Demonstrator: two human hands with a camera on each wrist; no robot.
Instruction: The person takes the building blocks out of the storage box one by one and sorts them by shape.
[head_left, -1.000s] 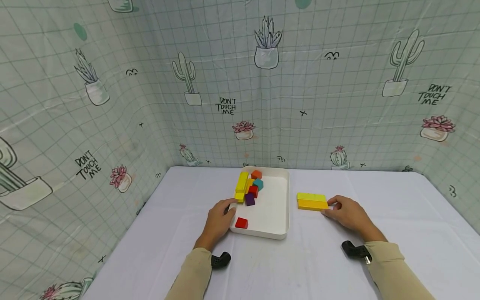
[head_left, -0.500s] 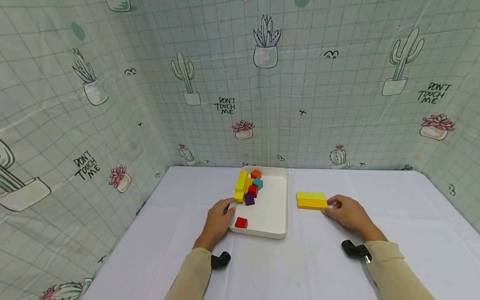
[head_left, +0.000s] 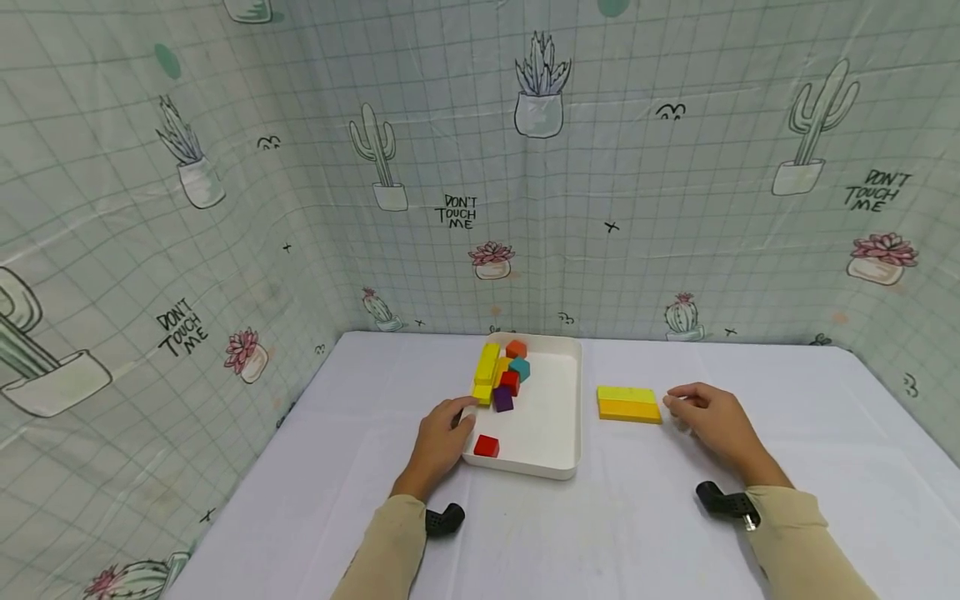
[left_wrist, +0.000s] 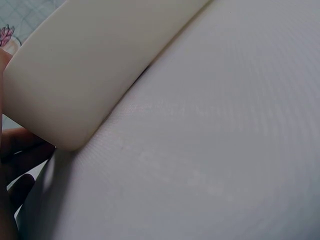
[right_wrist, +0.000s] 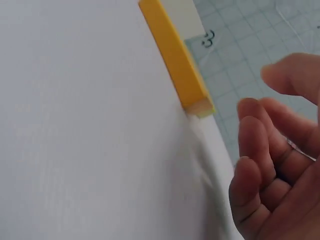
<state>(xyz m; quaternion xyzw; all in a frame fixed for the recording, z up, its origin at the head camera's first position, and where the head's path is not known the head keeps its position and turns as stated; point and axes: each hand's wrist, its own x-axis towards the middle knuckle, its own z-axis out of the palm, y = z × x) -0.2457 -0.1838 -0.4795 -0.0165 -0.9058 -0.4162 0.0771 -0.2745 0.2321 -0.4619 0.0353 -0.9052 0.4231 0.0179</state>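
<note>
My left hand [head_left: 435,440] grips the left wall of a white tray [head_left: 547,417]; in the left wrist view its fingers [left_wrist: 22,152] come round the tray's corner. To the right of the tray, two long blocks lie side by side on the table: a bright yellow block [head_left: 626,394] behind and an orange-yellow block [head_left: 628,411] in front. Just off their right end is my right hand [head_left: 716,425], apart from them. The right wrist view shows its fingers [right_wrist: 252,145] loosely bent, holding nothing, with the orange-yellow block beyond them.
Inside the tray, yellow blocks [head_left: 487,367] lie along the left wall. Near them are an orange block [head_left: 516,348], a teal block [head_left: 519,368], a red block [head_left: 509,383] and a purple block [head_left: 503,399]. Another red block [head_left: 486,447] sits at the front-left corner. A patterned cloth [head_left: 600,275] hangs behind.
My right hand has let go of the end of the two long blocks and drawn back a little to the right. My left hand stays on the tray.
</note>
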